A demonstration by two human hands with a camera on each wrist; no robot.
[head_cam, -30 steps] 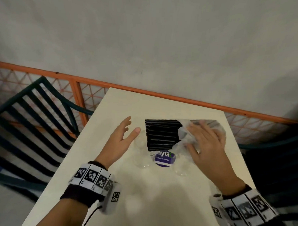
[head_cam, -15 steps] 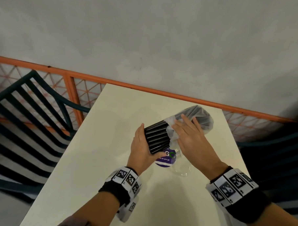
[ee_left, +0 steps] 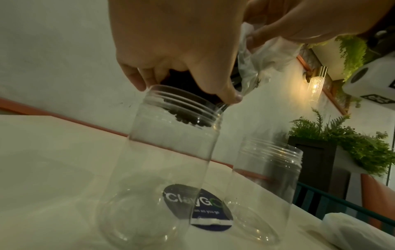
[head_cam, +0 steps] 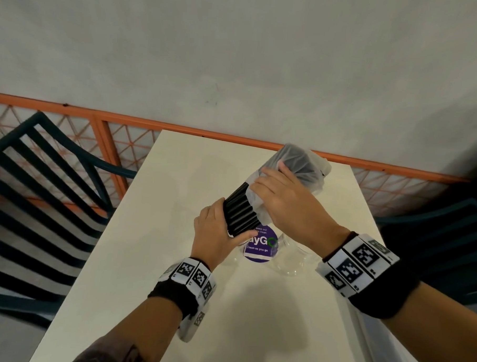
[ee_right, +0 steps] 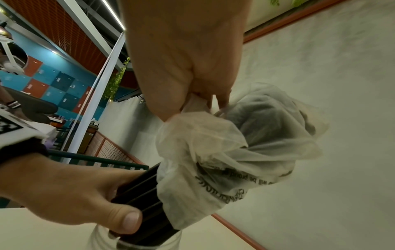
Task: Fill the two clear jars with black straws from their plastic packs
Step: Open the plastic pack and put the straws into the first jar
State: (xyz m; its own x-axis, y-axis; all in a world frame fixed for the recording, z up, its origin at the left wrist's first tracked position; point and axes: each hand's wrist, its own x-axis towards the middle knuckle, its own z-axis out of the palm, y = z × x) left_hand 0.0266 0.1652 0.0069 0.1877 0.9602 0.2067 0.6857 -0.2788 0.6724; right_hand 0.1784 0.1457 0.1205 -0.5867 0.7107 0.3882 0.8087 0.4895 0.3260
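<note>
My left hand point(head_cam: 227, 227) grips the bare lower end of a bundle of black straws point(head_cam: 240, 216), held steeply tilted over the table. Its upper end is still inside the thin plastic pack point(head_cam: 300, 170), which my right hand point(head_cam: 272, 193) pinches and bunches. In the left wrist view the straw ends point(ee_left: 183, 115) sit just inside the mouth of the left clear jar point(ee_left: 171, 160). The right clear jar point(ee_left: 267, 186) stands empty beside it. In the right wrist view my left thumb lies across the straws point(ee_right: 145, 194) below the crumpled pack point(ee_right: 213, 160).
A round purple sticker point(head_cam: 260, 246) lies on the white table point(head_cam: 152, 259) between the jars. Another plastic pack point(ee_left: 352, 231) lies at the table's right side. Dark green slatted chairs point(head_cam: 40, 194) flank the table; an orange railing point(head_cam: 233, 137) runs along its far edge.
The straw pack lay flat on the table a second ago. My left hand took hold of the bare straw end, and both hands raised and tipped the bundle over the left jar.
</note>
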